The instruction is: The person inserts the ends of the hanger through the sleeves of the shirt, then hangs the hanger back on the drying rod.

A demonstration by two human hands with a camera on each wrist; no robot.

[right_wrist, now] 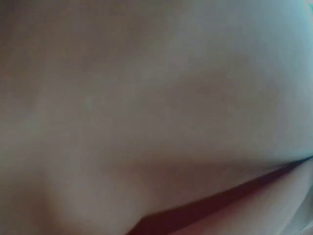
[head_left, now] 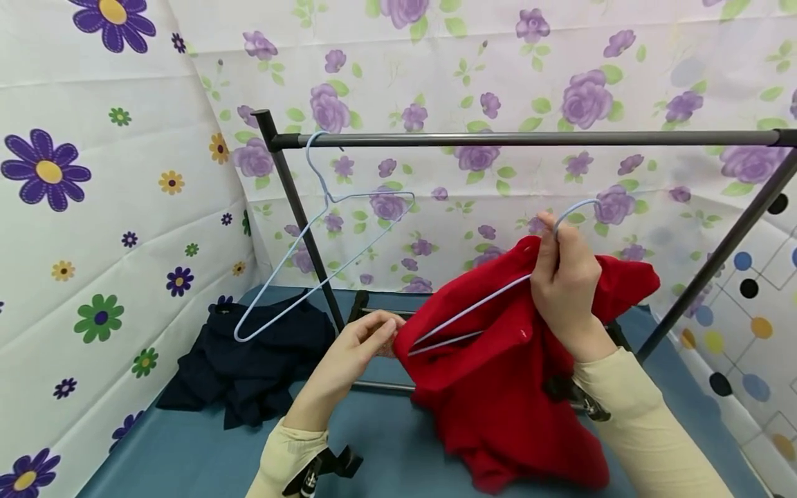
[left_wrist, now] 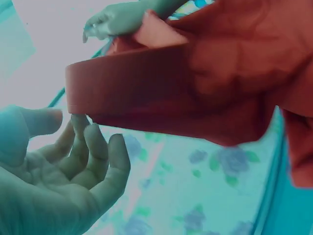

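My right hand (head_left: 566, 294) grips a light-blue wire hanger (head_left: 476, 304) just below its hook. A red garment (head_left: 510, 408) hangs around the hanger, its opening spread so that the wire's left end shows inside. At that left end, my left hand (head_left: 367, 339) is at the garment's edge. In the left wrist view, the fingertips of the left hand (left_wrist: 73, 181) touch the lower edge of the red garment (left_wrist: 142, 88), with the thumb apart from the cloth. The right wrist view is mostly blurred skin, with a strip of red cloth (right_wrist: 195, 215) below.
A dark metal clothes rack (head_left: 473, 139) stands ahead. An unoccupied light-blue hanger (head_left: 280, 266) hangs at the left end of its bar. Beneath that hanger lies a crumpled dark navy garment (head_left: 249, 360) on the blue surface (head_left: 386, 443). Flowered cloth (head_left: 386, 62) covers the back.
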